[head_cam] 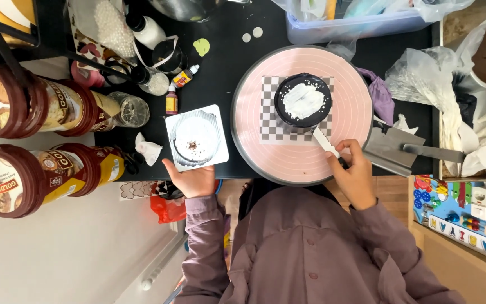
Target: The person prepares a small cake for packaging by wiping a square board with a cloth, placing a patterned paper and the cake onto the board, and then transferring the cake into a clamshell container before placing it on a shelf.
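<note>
we grip the spatula [326,142] in our right hand [355,174], blade against the cake [303,101] for spreading; left hand [193,179] pinches the white dish [197,138], steadying it.

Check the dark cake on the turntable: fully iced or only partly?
Partly. White icing covers only a patch of the cake's top; its dark edge shows. The right hand holds a knife against its side.

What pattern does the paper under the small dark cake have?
A black-and-white checkered pattern on the paper, under the cake on the pink turntable; the head view shows it clearly.
</note>
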